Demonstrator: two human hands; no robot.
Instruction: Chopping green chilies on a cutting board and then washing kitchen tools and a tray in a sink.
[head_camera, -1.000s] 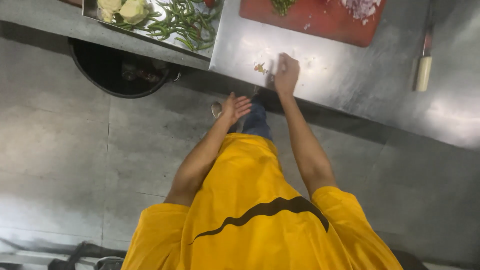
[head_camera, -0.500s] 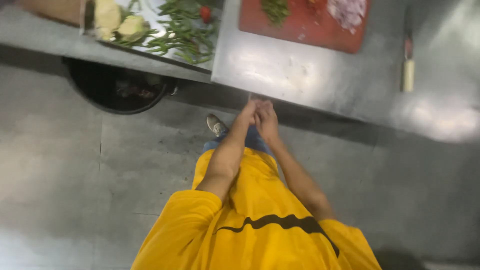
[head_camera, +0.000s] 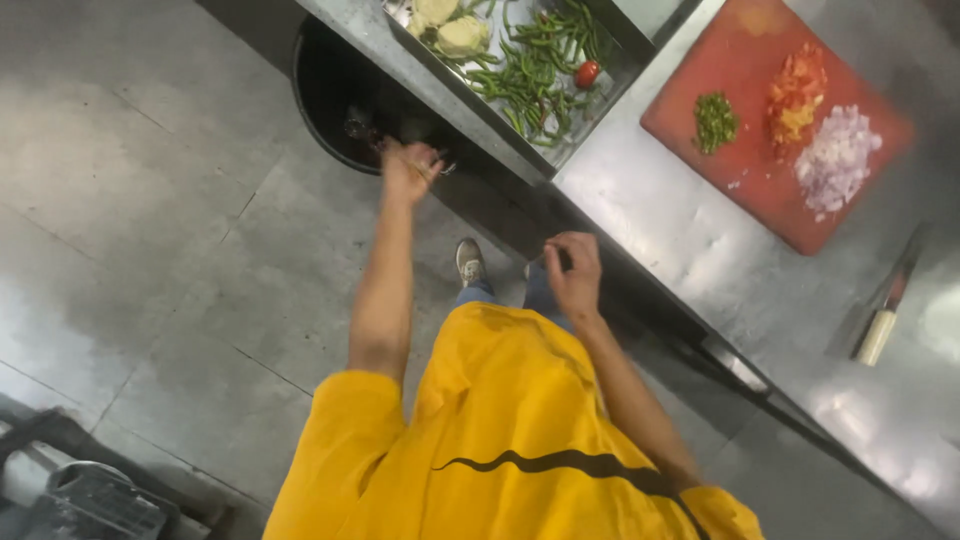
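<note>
My left hand (head_camera: 408, 170) reaches out over the black bin (head_camera: 325, 90) under the steel counter (head_camera: 680, 235), fingers spread, with a few pale scraps at the fingertips. My right hand (head_camera: 573, 275) hangs by the counter's front edge with its fingers curled and nothing visible in it. On the counter lies a red cutting board (head_camera: 760, 200) with small heaps of chopped green chilli (head_camera: 715, 120), chopped red and yellow bits (head_camera: 796, 95) and chopped onion (head_camera: 836, 160).
A steel tray (head_camera: 560, 150) holds green chillies (head_camera: 530, 75), pale vegetable pieces (head_camera: 450, 30) and a small tomato (head_camera: 587, 73). A knife with a pale handle (head_camera: 880, 332) lies at the right. Grey tiled floor (head_camera: 150, 250); a dark object (head_camera: 100, 495) sits bottom left.
My hands were together at the counter edge; now the left hand has swung left over the bin and the right hand has dropped back from the counter. The view has turned left.
</note>
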